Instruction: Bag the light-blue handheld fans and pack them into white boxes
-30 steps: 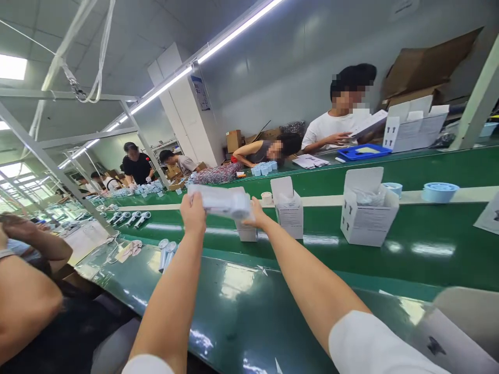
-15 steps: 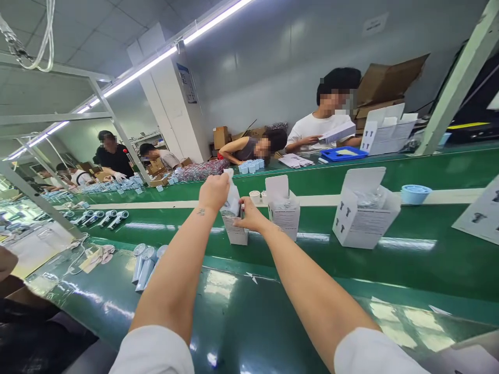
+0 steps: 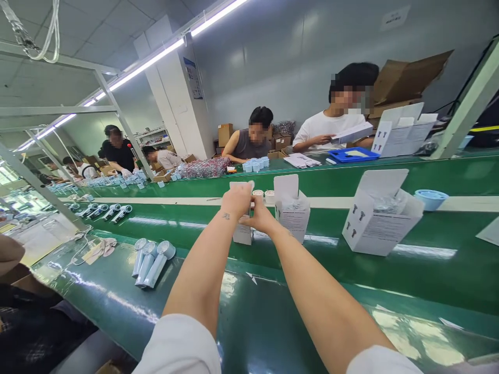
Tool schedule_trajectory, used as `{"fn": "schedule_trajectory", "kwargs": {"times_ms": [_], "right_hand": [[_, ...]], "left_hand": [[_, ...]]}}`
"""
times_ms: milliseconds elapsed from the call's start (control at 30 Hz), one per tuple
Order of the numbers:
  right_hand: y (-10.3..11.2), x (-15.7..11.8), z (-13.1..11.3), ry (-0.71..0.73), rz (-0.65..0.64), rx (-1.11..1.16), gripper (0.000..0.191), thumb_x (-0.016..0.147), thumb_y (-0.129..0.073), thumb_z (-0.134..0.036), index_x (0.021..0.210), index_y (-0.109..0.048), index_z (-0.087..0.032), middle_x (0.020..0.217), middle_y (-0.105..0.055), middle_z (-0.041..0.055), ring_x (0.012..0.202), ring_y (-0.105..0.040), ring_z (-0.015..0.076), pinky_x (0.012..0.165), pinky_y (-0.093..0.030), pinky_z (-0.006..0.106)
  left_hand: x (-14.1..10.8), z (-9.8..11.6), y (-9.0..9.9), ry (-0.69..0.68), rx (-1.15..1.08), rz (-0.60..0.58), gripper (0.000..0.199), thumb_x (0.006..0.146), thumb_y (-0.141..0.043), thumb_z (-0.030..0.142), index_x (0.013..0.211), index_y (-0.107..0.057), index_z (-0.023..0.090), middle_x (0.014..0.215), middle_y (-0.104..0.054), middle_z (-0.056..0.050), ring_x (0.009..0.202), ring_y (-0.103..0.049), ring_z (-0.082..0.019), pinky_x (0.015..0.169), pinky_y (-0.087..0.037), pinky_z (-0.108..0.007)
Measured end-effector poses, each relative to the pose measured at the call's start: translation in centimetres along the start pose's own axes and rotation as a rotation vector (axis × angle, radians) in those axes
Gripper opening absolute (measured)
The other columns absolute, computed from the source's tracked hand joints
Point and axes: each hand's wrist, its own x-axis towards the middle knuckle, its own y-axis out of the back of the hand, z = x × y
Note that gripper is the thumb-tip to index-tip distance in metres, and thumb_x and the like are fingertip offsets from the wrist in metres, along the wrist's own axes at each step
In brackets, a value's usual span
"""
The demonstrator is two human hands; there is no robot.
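Note:
A small white carton [image 3: 243, 237] stands upright on the green conveyor belt, mostly covered by my hands. At its open top is my left hand [image 3: 237, 201], its fingers closed on a plastic-wrapped item, of which only a pale edge shows. My right hand [image 3: 262, 214] grips the carton's right side between thumb and fingers. Just right of it stands another open white carton [image 3: 292, 221] with its flap up and clear plastic inside. Two small white round cups [image 3: 268, 196] sit behind my right hand.
A larger open carton [image 3: 380, 226] and a light-blue cup [image 3: 431, 198] stand to the right. Light-blue handheld devices [image 3: 156, 265] lie on the near table at left. Across the belt, co-workers sit near blue parts [image 3: 255, 164] and a blue tray [image 3: 353, 155].
My left hand has moved down to the carton's top, and the wrapped item has sunk lower into it. The view has shifted slightly left. A co-worker opposite has sat up.

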Motion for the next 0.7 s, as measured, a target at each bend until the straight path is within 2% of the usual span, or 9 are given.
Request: {"fn": "schedule_trajectory", "kwargs": {"times_ms": [67, 133, 233, 300, 367, 467, 533, 600, 700], "right_hand": [[0.2, -0.2, 0.0, -0.012, 0.009, 0.007, 0.072, 0.058, -0.077, -0.024, 0.117, -0.036, -0.024, 0.121, -0.05, 0.0091, 0.101, -0.058, 0.0244, 0.087, -0.05, 0.042], [0.2, -0.2, -0.1, -0.011, 0.019, 0.005, 0.071, 0.058, -0.076, -0.025, 0.115, -0.036, -0.024, 0.118, -0.051, 0.0083, 0.097, -0.058, 0.0231, 0.084, -0.05, 0.04], [-0.6, 0.5, -0.5, 0.011, 0.028, -0.006, 0.069, 0.055, -0.077, -0.024, 0.112, -0.038, -0.024, 0.116, -0.051, 0.0069, 0.099, -0.056, 0.0238, 0.088, -0.049, 0.041], [-1.4, 1.4, -0.8, 0.026, 0.023, -0.006, 0.07, 0.054, -0.078, -0.023, 0.112, -0.039, -0.024, 0.118, -0.049, 0.0066, 0.103, -0.055, 0.025, 0.093, -0.047, 0.043], [-2.4, 2.4, -0.9, 0.028, 0.005, 0.007, 0.072, 0.052, -0.079, -0.022, 0.112, -0.039, -0.025, 0.121, -0.048, 0.0068, 0.106, -0.055, 0.0261, 0.096, -0.045, 0.045], [-3.9, 3.7, -1.0, 0.007, -0.03, 0.039, 0.075, 0.049, -0.079, -0.019, 0.113, -0.041, -0.025, 0.123, -0.047, 0.008, 0.109, -0.055, 0.0286, 0.1, -0.043, 0.049], [-4.5, 4.0, -1.3, -0.014, -0.036, 0.065, 0.077, 0.047, -0.078, -0.015, 0.115, -0.041, -0.024, 0.125, -0.047, 0.0104, 0.112, -0.054, 0.0313, 0.103, -0.041, 0.052], [-4.7, 3.5, -1.9, -0.026, -0.012, 0.094, 0.082, 0.046, -0.077, -0.012, 0.119, -0.041, -0.023, 0.133, -0.043, 0.014, 0.124, -0.047, 0.035, 0.109, -0.034, 0.054], [-4.7, 1.2, -3.7, -0.041, 0.098, 0.146, 0.086, 0.05, -0.078, -0.014, 0.127, -0.038, -0.021, 0.148, -0.027, 0.0184, 0.144, -0.018, 0.0384, 0.118, -0.018, 0.057]], "left_hand": [[-1.6, -0.6, -0.5, 0.032, -0.001, -0.05, 0.021, 0.095, -0.05, 0.03, 0.101, -0.066, 0.019, 0.107, -0.069, -0.014, 0.116, -0.053, -0.032, 0.097, -0.042, -0.048], [-3.6, -1.2, -0.5, 0.054, -0.032, -0.042, 0.026, 0.095, -0.05, 0.04, 0.103, -0.069, 0.024, 0.125, -0.066, -0.01, 0.129, -0.043, -0.037, 0.103, -0.035, -0.057], [-7.5, -2.3, 0.6, 0.063, -0.12, 0.198, 0.029, 0.096, -0.047, 0.04, 0.107, -0.071, 0.029, 0.141, -0.057, -0.005, 0.138, -0.034, -0.035, 0.11, -0.025, -0.056], [-11.0, -3.9, 1.7, 0.111, -0.146, 0.42, 0.027, 0.095, -0.048, 0.036, 0.101, -0.073, 0.026, 0.131, -0.063, -0.008, 0.133, -0.041, -0.031, 0.111, -0.025, -0.049], [-15.2, -6.2, 2.7, 0.318, -0.1, 0.522, 0.028, 0.095, -0.048, 0.036, 0.092, -0.073, 0.023, 0.117, -0.068, -0.01, 0.122, -0.05, -0.029, 0.11, -0.029, -0.046], [-22.1, -10.3, 3.4, 0.835, 0.062, 0.352, 0.032, 0.096, -0.043, 0.037, 0.091, -0.07, 0.02, 0.111, -0.067, -0.014, 0.116, -0.052, -0.032, 0.105, -0.034, -0.048], [-26.0, -12.4, 3.2, 1.04, 0.111, 0.166, 0.027, 0.091, -0.052, 0.039, 0.092, -0.069, 0.018, 0.106, -0.068, -0.016, 0.112, -0.054, -0.036, 0.098, -0.039, -0.05], [-28.4, -13.7, 2.3, 1.089, 0.085, 0.035, 0.024, 0.078, -0.069, 0.039, 0.086, -0.069, 0.017, 0.097, -0.068, -0.017, 0.104, -0.059, -0.038, 0.091, -0.045, -0.048], [-29.2, -14.3, 0.9, 1.111, 0.038, -0.07, 0.022, 0.07, -0.077, 0.031, 0.085, -0.069, 0.017, 0.101, -0.067, -0.018, 0.105, -0.061, -0.038, 0.089, -0.046, -0.045]]}}
